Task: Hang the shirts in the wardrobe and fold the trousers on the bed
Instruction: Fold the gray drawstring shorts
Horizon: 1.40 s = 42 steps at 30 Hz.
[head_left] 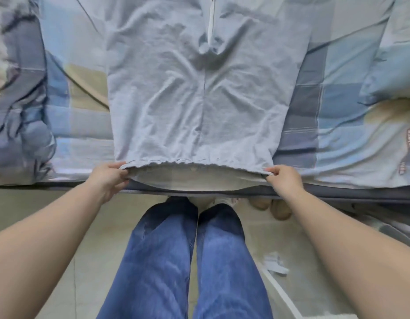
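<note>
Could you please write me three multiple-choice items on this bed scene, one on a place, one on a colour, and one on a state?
1. Where does the light grey zip-neck shirt lie?
A. Spread flat on the blue patchwork-print bedsheet
B. On the floor
C. On a hanger

2. What colour are the trousers worn by the person?
A. Black
B. Blue
C. Beige

3. What are the left hand and right hand doing?
A. Hanging idle
B. Resting flat on the sheet
C. Each pinching a bottom corner of the shirt's hem

Answers: 1 A, the shirt covers the sheet's middle; 2 B, blue denim shows below; 3 C, fingers curl round the gathered hem at both ends.
</note>
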{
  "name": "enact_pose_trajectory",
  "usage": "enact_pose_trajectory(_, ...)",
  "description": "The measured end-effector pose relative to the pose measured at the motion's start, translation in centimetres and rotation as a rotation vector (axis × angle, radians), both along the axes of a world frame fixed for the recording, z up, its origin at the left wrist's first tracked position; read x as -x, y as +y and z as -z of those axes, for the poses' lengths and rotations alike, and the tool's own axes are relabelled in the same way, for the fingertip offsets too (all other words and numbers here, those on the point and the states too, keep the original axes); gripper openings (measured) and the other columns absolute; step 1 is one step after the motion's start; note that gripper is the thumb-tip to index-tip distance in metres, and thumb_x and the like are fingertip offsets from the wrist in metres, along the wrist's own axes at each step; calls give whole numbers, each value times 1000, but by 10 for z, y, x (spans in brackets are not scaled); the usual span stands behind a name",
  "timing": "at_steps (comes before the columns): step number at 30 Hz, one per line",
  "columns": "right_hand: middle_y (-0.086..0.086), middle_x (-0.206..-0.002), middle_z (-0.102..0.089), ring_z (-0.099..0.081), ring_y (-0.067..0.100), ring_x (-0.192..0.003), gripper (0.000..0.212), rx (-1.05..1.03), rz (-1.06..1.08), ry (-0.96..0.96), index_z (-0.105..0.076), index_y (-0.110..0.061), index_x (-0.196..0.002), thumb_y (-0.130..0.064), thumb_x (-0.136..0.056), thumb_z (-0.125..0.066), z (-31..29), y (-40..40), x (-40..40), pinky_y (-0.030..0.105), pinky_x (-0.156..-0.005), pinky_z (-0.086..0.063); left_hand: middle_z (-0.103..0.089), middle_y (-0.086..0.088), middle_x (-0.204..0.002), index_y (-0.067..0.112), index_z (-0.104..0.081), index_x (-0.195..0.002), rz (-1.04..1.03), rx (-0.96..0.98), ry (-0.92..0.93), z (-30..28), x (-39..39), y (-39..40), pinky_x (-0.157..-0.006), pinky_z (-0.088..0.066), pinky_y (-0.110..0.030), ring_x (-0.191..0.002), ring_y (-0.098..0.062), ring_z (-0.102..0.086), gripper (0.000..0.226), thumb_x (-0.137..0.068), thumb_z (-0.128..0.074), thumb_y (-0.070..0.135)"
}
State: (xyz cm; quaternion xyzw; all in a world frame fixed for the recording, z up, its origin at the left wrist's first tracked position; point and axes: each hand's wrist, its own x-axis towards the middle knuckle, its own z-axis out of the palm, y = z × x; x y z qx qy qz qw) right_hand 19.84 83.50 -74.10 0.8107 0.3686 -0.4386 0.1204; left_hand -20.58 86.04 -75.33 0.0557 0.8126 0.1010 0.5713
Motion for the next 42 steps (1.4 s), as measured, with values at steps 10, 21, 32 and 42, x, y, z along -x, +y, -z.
enact_pose_trajectory(10,10,-132,-52,-61,19,-86,40,120,-290,22,-56,-23,-128,-26,-88,-57,28,60,54,22,-68,-43,-51,-6,-138,20,-53,-131,28,14,-31,17,12,22,-101,-42,-37,-129,-20,-45,38,-94,-60,15)
enact_pose_trajectory(21,8,-147,-31,-50,28,-119,49,-178,-876,130,-42,-22,-141,-29,-93,-50,57,239,266,37,-98,-43,-54,-11,-132,12,-45,-138,168,-194,51,70,51,58,-90,-43,-29,-106,-18,-55,50,-91,-63,15)
enact_pose_trajectory(32,16,-158,13,-45,45,-124,76,-111,-1099,-10,-6,-40,-149,-58,-89,-50,106,292,383,44,-98,-42,-44,-4,-132,50,10,-146,918,-389,-22,95,48,29,-89,-48,-35,-106,-22,-56,87,-92,-57,37)
enact_pose_trajectory(42,11,-143,-30,-53,35,-112,57,-295,-828,-28,-39,-5,-134,-38,-91,-56,118,295,387,38,-82,-41,-35,9,-143,44,-21,-148,773,-598,-162,62,5,19,-103,-40,-30,-128,-14,-43,68,-91,-56,28)
